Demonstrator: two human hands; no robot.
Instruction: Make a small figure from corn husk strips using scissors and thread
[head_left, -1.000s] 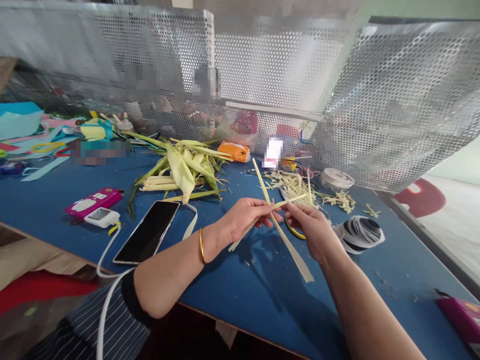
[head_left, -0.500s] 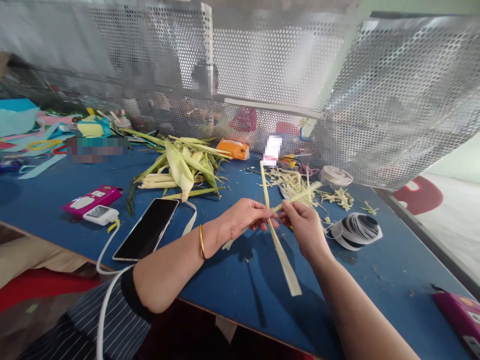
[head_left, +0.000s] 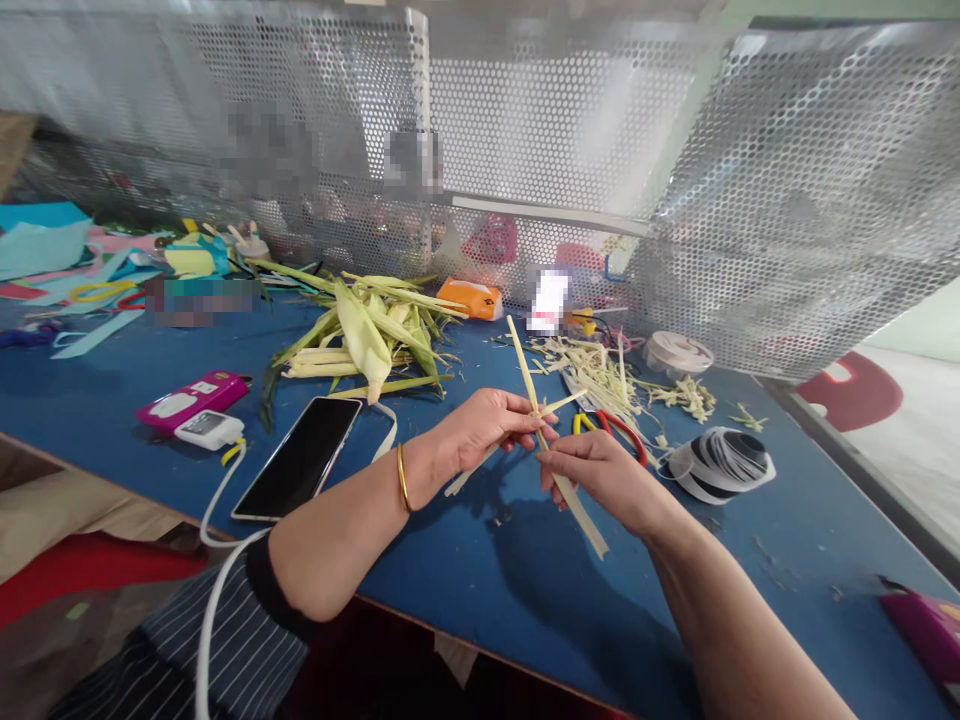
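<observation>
Pale corn husk strips (head_left: 523,362) cross each other above the middle of the table. My left hand (head_left: 495,430) pinches them at the crossing, and the strips' ends stick out on several sides of it. My right hand (head_left: 589,470) is closed on the strip end that slants down toward me, just below the crossing. Behind my right hand lie scissors (head_left: 628,436) with red and yellow handles, partly covered by the hand. A heap of corn husks (head_left: 364,340) lies beyond my left forearm.
Husk shreds (head_left: 592,370) and a yarn ball (head_left: 721,465) lie to the right, with a white spool (head_left: 679,352) behind. A dark-screened phone (head_left: 296,460) and a magenta device (head_left: 193,400) are at left. An orange packet (head_left: 470,298) sits before the perforated metal screen (head_left: 555,130).
My right hand has gone from the strip end pointing right to the lower strip end nearer me. The scissors' handles show more now. My left hand keeps its pinch at the crossing.
</observation>
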